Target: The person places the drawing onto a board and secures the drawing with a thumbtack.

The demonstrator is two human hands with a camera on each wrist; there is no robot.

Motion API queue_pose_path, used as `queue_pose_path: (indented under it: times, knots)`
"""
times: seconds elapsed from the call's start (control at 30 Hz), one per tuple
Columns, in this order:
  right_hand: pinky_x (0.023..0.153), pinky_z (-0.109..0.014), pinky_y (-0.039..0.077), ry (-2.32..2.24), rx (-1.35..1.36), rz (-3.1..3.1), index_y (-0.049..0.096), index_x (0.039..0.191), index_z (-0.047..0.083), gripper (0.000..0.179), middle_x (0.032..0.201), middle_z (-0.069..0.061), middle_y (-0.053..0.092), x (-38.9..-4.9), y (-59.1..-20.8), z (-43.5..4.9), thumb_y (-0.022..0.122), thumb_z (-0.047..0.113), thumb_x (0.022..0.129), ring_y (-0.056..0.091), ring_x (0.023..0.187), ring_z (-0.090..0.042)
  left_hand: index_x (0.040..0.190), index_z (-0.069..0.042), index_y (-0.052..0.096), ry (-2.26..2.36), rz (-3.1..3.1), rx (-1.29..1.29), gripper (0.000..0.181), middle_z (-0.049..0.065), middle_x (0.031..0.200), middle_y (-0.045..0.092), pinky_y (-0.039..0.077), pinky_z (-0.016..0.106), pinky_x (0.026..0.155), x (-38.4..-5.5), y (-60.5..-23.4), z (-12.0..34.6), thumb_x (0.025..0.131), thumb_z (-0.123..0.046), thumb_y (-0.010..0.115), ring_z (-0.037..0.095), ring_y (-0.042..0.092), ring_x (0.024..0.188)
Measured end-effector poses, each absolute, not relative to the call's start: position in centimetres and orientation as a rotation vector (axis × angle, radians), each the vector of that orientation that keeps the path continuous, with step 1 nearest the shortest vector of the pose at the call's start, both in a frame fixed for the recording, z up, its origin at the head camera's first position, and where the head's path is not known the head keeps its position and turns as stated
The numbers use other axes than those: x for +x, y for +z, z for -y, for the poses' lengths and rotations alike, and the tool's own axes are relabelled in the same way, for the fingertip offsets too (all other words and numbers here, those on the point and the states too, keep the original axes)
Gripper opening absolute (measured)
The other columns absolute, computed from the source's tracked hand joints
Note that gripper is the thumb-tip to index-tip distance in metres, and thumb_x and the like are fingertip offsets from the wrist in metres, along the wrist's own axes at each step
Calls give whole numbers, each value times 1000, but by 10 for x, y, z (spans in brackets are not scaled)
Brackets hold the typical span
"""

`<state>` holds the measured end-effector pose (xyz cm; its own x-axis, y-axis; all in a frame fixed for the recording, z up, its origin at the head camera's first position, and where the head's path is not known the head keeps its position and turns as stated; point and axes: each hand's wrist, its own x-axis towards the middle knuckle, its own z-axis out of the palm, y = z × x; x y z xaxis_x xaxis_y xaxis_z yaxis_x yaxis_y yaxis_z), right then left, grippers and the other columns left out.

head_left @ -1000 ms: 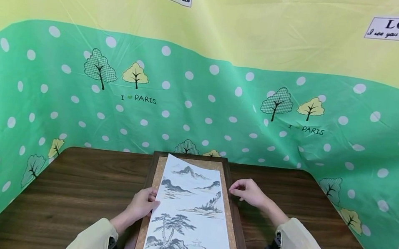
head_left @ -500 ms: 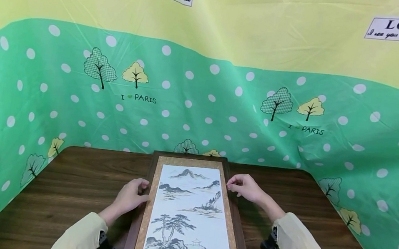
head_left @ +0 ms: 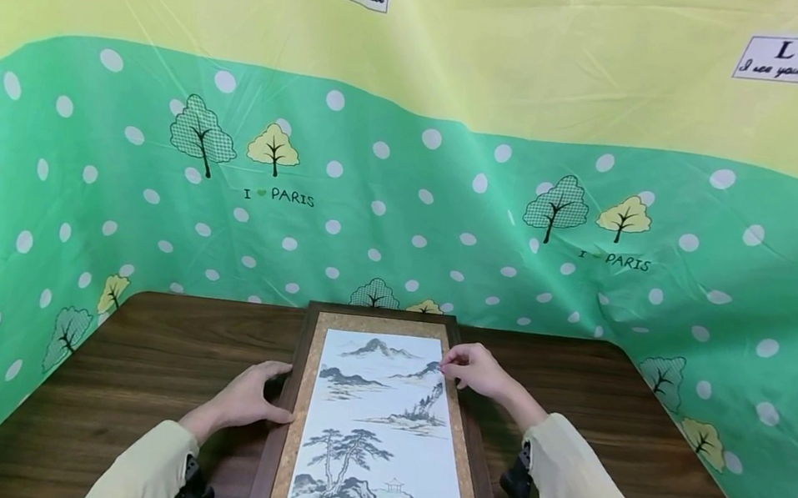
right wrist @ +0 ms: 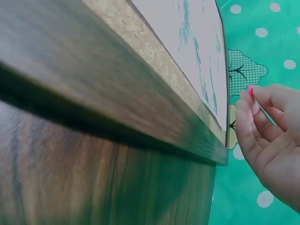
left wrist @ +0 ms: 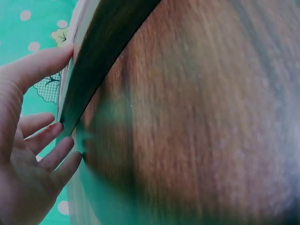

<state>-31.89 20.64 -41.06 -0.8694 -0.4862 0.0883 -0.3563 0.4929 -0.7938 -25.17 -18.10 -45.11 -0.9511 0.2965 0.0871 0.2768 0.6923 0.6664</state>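
A white sheet of paper (head_left: 389,403) printed with an ink landscape lies on a cork board (head_left: 381,326) in a dark wooden frame (head_left: 269,467). At the sheet's upper right edge, my right hand (head_left: 484,374) pinches a small pink push pin (right wrist: 251,90) between thumb and fingertips. Only the pin's pink part shows; whether its point touches the sheet cannot be made out. My left hand (head_left: 241,398) rests at the frame's left side, thumb on the rim and the other fingers spread loosely along the outer edge (left wrist: 42,140).
The framed board lies on a dark wood table (head_left: 146,384), its far end near the back edge. Behind and around the sides hangs a green and yellow cloth (head_left: 379,171) with white dots and printed trees. A dark wrist device (head_left: 517,475) sits at the right cuff.
My left hand has let go of the sheet's left edge and moved left onto the frame, and the sheet now lies flat. My right hand has moved left over the sheet's edge.
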Motion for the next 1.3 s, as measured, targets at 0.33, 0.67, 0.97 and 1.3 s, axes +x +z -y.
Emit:
queue_pose_path:
  times: [0.33, 0.67, 0.97, 1.3]
  knots:
    - [55, -37, 50, -1292, -602, -2607, 64, 91, -11, 14, 74, -19, 60, -335, -412, -187, 58, 1, 86, 54, 59, -25, 132, 4, 44, 1165, -2761, 472, 82, 21, 133, 44, 36, 50, 95, -250, -450, 186, 67, -31, 80, 38, 36, 124]
    - [55, -34, 50, -1305, -522, -2621, 66, 92, -7, 13, 79, -17, 63, -347, -419, -160, 58, 3, 87, 60, 65, -24, 133, 3, 43, 1260, -2722, 431, 81, 22, 133, 43, 35, 52, 94, -247, -452, 186, 67, -25, 80, 39, 36, 124]
    - [50, -27, 44, -1460, -467, -2585, 67, 89, -7, 11, 70, -14, 61, -359, -436, -139, 60, 1, 85, 49, 54, -16, 133, 5, 40, 1360, -2650, 448, 80, 24, 134, 40, 33, 52, 95, -247, -456, 187, 69, -21, 79, 40, 34, 125]
    - [42, -25, 35, -1513, -316, -2593, 67, 90, -5, 14, 63, -6, 55, -370, -443, -127, 57, 5, 88, 40, 46, -13, 133, 4, 41, 1393, -2645, 425, 79, 23, 134, 41, 33, 52, 96, -248, -458, 187, 68, -21, 79, 39, 34, 125]
